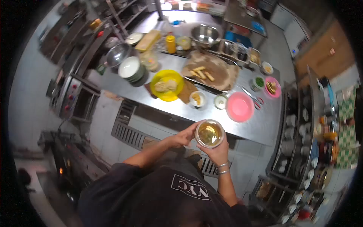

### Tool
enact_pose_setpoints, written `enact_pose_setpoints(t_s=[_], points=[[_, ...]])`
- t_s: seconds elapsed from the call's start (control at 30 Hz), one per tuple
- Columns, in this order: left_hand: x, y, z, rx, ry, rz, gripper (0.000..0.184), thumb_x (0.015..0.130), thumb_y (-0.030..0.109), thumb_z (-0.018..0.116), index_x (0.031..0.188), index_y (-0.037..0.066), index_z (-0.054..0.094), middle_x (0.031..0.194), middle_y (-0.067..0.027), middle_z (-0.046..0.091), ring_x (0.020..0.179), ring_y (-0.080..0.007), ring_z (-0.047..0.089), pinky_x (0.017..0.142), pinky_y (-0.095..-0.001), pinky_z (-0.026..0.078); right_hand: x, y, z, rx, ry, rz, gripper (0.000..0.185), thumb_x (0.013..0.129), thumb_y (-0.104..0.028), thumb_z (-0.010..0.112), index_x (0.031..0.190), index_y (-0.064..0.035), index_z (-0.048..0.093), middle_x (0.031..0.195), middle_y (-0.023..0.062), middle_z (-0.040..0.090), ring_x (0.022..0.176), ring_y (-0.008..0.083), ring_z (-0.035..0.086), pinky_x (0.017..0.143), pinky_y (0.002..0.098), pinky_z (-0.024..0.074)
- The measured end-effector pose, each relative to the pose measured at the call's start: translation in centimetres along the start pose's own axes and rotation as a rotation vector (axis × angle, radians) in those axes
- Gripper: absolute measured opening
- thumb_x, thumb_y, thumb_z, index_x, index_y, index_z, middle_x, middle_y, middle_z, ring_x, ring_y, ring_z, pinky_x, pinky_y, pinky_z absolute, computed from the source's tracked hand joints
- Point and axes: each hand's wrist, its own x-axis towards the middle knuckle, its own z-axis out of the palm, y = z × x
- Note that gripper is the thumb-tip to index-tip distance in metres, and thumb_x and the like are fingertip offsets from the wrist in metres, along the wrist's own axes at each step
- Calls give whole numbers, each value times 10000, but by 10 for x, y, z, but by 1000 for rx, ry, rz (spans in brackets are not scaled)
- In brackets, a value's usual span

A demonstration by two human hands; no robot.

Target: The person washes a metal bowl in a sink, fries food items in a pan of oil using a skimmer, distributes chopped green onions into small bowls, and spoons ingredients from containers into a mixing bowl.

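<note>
Between my hands, in front of my body, is a clear round tub (pixel 210 133) with yellowish, see-through liquid in it. My right hand (pixel 217 152), below a wrist with bracelets, is closed around its near side. My left hand (pixel 186 137) has its fingertips against the tub's left side. Some fingers of both hands are hidden. On the steel table just beyond stand a pink plate (pixel 240 107), a small jar (pixel 220 101) with white contents, and a white bowl (pixel 202 103) with yellowish pieces.
A yellow plate (pixel 155 94) with pale food, a paper-lined tray (pixel 230 72) with rolls, scissors (pixel 258 102), stacked bowls (pixel 129 69) and a steel bowl (pixel 206 34) occupy the table. Shelves of dishes (pixel 289 134) stand at right. A flame (pixel 61 171) burns on the left.
</note>
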Motion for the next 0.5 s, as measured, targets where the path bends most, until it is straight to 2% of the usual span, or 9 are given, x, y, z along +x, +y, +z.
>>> enact_pose_setpoints(t_s=[0.03, 0.1, 0.13, 0.23, 0.3, 0.33, 0.43, 0.47, 0.5], points=[[-16, 15, -2, 11, 35, 32, 1240, 614, 367, 833, 1547, 35, 86, 1570, -122, 216, 1465, -225, 193, 1182, -383, 190, 3, -15, 5, -19, -112, 8, 878, 580, -296, 938, 1299, -31, 509, 1190, 128, 653, 1094, 237, 639, 930, 365, 505], [-47, 45, -3, 556, 32, 169, 1185, 657, 298, 818, 1540, 14, 81, 1557, -142, 225, 1451, -224, 219, 1181, -373, 188, 8, -36, 23, -116, -246, -52, 928, 562, -230, 949, 1330, 2, 480, 1232, 128, 632, 1121, 207, 620, 976, 342, 488], [-61, 61, 0, 610, 104, 128, 1192, 653, 268, 863, 1531, 2, 101, 1520, -160, 290, 1416, -227, 294, 1165, -368, 228, 11, -44, 35, -91, -301, -87, 926, 566, -269, 945, 1330, -12, 490, 1216, 123, 642, 1117, 221, 626, 969, 348, 487], [-96, 83, -10, 624, 271, 185, 1231, 621, 300, 915, 1524, 4, 132, 1477, -150, 364, 1372, -224, 367, 1136, -367, 288, 23, -71, 74, -78, -429, -94, 970, 553, -332, 946, 1350, -24, 485, 1229, 133, 634, 1148, 253, 615, 986, 362, 470], [-117, 93, -24, 675, 396, 278, 1193, 592, 302, 945, 1496, 7, 224, 1421, -129, 441, 1330, -212, 423, 1105, -361, 341, 37, -74, 109, -33, -538, -134, 1026, 526, -358, 953, 1363, -13, 470, 1301, 147, 584, 1211, 276, 572, 1017, 373, 448], [-128, 99, -31, 619, 472, 286, 1146, 587, 284, 950, 1471, 10, 274, 1402, -119, 464, 1312, -204, 442, 1096, -357, 353, 49, -78, 125, -130, -582, -244, 1074, 512, -375, 951, 1382, -2, 443, 1383, 182, 500, 1274, 309, 512, 1037, 391, 433], [-156, 124, -62, 527, 626, 341, 1018, 577, 220, 955, 1400, 19, 392, 1346, -97, 524, 1261, -187, 493, 1062, -344, 399, 81, -86, 183, -326, -610, -437, 1107, 512, -417, 940, 1399, -3, 422, 1401, 215, 453, 1318, 340, 460, 1058, 406, 417], [-165, 129, -79, 587, 723, 348, 1007, 575, 209, 953, 1397, 26, 400, 1341, -96, 528, 1254, -184, 499, 1053, -346, 410, 88, -103, 200, -347, -606, -402, 948, 652, -403, 882, 1383, -7, 426, 1315, 221, 480, 1226, 343, 510, 992, 406, 454], [-174, 134, -101, 646, 819, 353, 996, 574, 198, 950, 1393, 33, 408, 1337, -95, 532, 1247, -182, 506, 1045, -348, 420, 101, -104, 219, -351, -624, -407, 948, 652, -403, 882, 1383, -7, 426, 1315, 221, 480, 1226, 343, 510, 992, 406, 454]])
